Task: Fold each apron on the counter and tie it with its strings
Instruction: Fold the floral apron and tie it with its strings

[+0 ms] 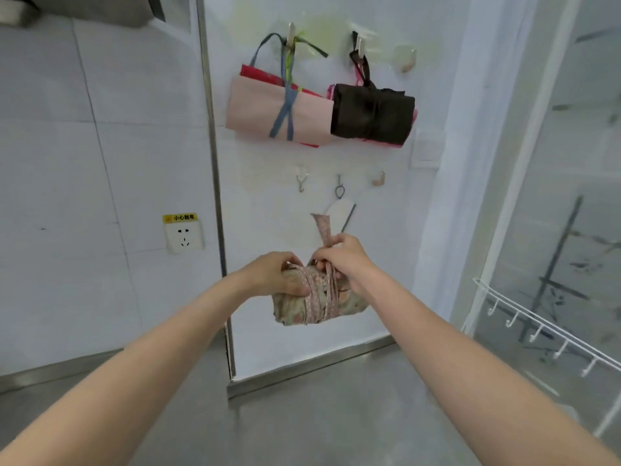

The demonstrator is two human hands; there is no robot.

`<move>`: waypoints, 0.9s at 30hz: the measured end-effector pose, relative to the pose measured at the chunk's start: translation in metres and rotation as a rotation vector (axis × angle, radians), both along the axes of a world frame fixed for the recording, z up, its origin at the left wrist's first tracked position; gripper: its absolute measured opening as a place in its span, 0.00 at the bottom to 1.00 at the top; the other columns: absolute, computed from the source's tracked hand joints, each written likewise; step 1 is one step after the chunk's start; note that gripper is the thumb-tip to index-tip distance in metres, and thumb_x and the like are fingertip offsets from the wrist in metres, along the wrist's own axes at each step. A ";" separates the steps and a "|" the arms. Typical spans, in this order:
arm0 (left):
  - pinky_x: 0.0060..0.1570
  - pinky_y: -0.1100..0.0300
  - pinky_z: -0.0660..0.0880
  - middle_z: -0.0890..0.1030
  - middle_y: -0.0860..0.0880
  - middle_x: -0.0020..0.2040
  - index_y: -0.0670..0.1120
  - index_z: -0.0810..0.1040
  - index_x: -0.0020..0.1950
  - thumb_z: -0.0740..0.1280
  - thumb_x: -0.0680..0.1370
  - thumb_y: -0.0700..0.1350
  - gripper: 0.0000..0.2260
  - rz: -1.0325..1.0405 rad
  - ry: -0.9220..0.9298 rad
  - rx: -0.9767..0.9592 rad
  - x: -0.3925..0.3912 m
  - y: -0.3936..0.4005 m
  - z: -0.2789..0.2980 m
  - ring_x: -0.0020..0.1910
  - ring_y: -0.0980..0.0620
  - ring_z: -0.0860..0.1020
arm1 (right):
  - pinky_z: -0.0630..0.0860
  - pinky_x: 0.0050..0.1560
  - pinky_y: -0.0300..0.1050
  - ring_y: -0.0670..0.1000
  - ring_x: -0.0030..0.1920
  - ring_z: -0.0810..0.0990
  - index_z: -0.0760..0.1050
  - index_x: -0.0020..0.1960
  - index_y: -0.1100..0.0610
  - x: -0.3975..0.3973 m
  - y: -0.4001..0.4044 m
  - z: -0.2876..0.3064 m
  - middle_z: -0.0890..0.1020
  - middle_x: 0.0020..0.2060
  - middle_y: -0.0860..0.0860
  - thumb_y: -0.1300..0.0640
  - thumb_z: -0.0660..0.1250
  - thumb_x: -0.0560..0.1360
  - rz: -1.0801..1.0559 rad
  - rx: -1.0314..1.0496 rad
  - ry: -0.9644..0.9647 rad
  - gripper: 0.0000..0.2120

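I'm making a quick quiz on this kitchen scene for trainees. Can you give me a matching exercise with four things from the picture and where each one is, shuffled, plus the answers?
Things:
1. floral apron bundle
2. pink apron bundle
3. dark brown apron bundle
4. wall socket

Places:
A. hanging from the upper right hook, by a dark strap
B. on the tiled wall at left, under a yellow label
C. held in the air in both hands, left hand and right hand
D. hanging from the upper left hook, crossed by blue strings

Pairs: 1-C, 2-D, 3-A, 4-B
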State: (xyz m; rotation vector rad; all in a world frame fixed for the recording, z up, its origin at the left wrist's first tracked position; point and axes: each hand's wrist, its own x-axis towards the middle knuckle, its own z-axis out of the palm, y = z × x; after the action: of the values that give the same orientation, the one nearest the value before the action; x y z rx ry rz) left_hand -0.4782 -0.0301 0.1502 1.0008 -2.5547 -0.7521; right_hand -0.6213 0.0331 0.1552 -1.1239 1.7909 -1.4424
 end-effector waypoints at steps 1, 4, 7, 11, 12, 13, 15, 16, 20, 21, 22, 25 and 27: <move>0.56 0.59 0.72 0.76 0.49 0.57 0.47 0.73 0.62 0.75 0.69 0.49 0.24 -0.023 -0.011 -0.055 -0.003 -0.001 0.010 0.56 0.50 0.75 | 0.61 0.20 0.36 0.44 0.20 0.71 0.68 0.45 0.58 -0.004 0.001 0.009 0.78 0.27 0.53 0.66 0.68 0.69 -0.006 -0.032 -0.048 0.10; 0.54 0.61 0.70 0.76 0.50 0.55 0.46 0.74 0.62 0.74 0.70 0.48 0.22 -0.087 0.009 -0.209 -0.016 0.002 0.048 0.55 0.51 0.75 | 0.58 0.20 0.36 0.45 0.17 0.68 0.69 0.37 0.59 -0.018 0.001 0.045 0.77 0.22 0.52 0.69 0.66 0.69 -0.039 -0.154 -0.194 0.08; 0.52 0.60 0.72 0.77 0.50 0.51 0.47 0.75 0.57 0.74 0.70 0.47 0.18 -0.159 0.066 -0.330 -0.030 0.006 0.098 0.52 0.50 0.76 | 0.59 0.19 0.35 0.49 0.23 0.69 0.72 0.39 0.61 -0.034 0.001 0.094 0.78 0.20 0.51 0.67 0.67 0.69 -0.073 -0.324 -0.339 0.04; 0.50 0.60 0.74 0.77 0.52 0.47 0.49 0.76 0.54 0.74 0.70 0.46 0.15 -0.202 0.141 -0.440 -0.047 0.009 0.185 0.48 0.53 0.76 | 0.62 0.21 0.35 0.50 0.31 0.72 0.72 0.39 0.61 -0.051 0.013 0.176 0.83 0.30 0.55 0.67 0.65 0.71 0.002 -0.522 -0.318 0.04; 0.48 0.62 0.74 0.78 0.53 0.46 0.51 0.75 0.53 0.74 0.70 0.46 0.15 -0.200 0.159 -0.447 -0.050 0.007 0.208 0.47 0.54 0.77 | 0.64 0.23 0.35 0.49 0.31 0.73 0.71 0.37 0.60 -0.054 0.018 0.198 0.83 0.34 0.56 0.67 0.62 0.71 0.046 -0.554 -0.300 0.05; 0.48 0.62 0.75 0.78 0.54 0.45 0.51 0.75 0.53 0.75 0.69 0.46 0.15 -0.204 0.195 -0.442 -0.052 0.006 0.231 0.46 0.54 0.78 | 0.66 0.26 0.35 0.49 0.32 0.73 0.70 0.36 0.61 -0.057 0.022 0.222 0.82 0.38 0.58 0.68 0.59 0.71 0.108 -0.584 -0.291 0.07; 0.52 0.58 0.77 0.80 0.51 0.46 0.51 0.76 0.52 0.76 0.68 0.46 0.16 -0.209 0.333 -0.390 -0.056 -0.001 0.269 0.47 0.52 0.79 | 0.69 0.31 0.34 0.49 0.36 0.76 0.68 0.35 0.61 -0.065 0.028 0.263 0.79 0.41 0.60 0.72 0.51 0.71 0.243 -0.649 -0.281 0.12; 0.52 0.57 0.78 0.80 0.49 0.47 0.51 0.76 0.52 0.76 0.68 0.45 0.15 -0.217 0.434 -0.340 -0.058 -0.004 0.283 0.47 0.52 0.79 | 0.70 0.31 0.34 0.49 0.39 0.77 0.68 0.36 0.62 -0.071 0.027 0.281 0.78 0.41 0.61 0.74 0.49 0.71 0.282 -0.687 -0.269 0.14; 0.48 0.60 0.79 0.77 0.49 0.48 0.47 0.73 0.59 0.70 0.73 0.40 0.16 -0.254 0.744 -0.226 -0.089 -0.013 0.330 0.48 0.53 0.77 | 0.67 0.21 0.31 0.50 0.34 0.77 0.70 0.43 0.65 -0.102 0.015 0.345 0.78 0.41 0.61 0.76 0.52 0.75 0.213 -0.753 -0.091 0.12; 0.50 0.58 0.78 0.76 0.49 0.48 0.46 0.72 0.60 0.70 0.73 0.40 0.17 -0.246 0.777 -0.244 -0.101 -0.014 0.340 0.50 0.52 0.77 | 0.66 0.20 0.32 0.50 0.33 0.78 0.69 0.46 0.64 -0.111 0.012 0.359 0.79 0.42 0.62 0.76 0.53 0.75 0.162 -0.759 -0.014 0.10; 0.50 0.56 0.78 0.75 0.49 0.48 0.47 0.71 0.59 0.70 0.73 0.40 0.16 -0.232 0.797 -0.265 -0.111 -0.017 0.350 0.50 0.51 0.76 | 0.65 0.20 0.33 0.49 0.31 0.79 0.67 0.48 0.63 -0.120 0.008 0.372 0.80 0.44 0.62 0.75 0.54 0.75 0.108 -0.755 0.069 0.10; 0.46 0.59 0.78 0.75 0.50 0.46 0.47 0.70 0.57 0.70 0.74 0.41 0.14 -0.179 0.820 -0.337 -0.150 -0.027 0.384 0.49 0.51 0.76 | 0.61 0.16 0.34 0.45 0.21 0.78 0.67 0.54 0.62 -0.153 -0.008 0.412 0.81 0.47 0.63 0.73 0.57 0.76 -0.026 -0.724 0.248 0.10; 0.44 0.61 0.78 0.75 0.50 0.46 0.46 0.71 0.57 0.70 0.74 0.42 0.14 -0.170 0.822 -0.338 -0.169 -0.038 0.399 0.50 0.51 0.76 | 0.59 0.15 0.31 0.46 0.18 0.76 0.69 0.57 0.65 -0.172 -0.023 0.433 0.81 0.47 0.64 0.72 0.59 0.75 -0.091 -0.709 0.256 0.11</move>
State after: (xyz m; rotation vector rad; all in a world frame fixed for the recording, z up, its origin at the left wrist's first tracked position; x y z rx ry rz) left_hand -0.6471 -0.0677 0.5489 0.2682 -1.9441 -0.5760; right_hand -0.7931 0.0106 0.5884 -1.6436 1.5275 -2.1609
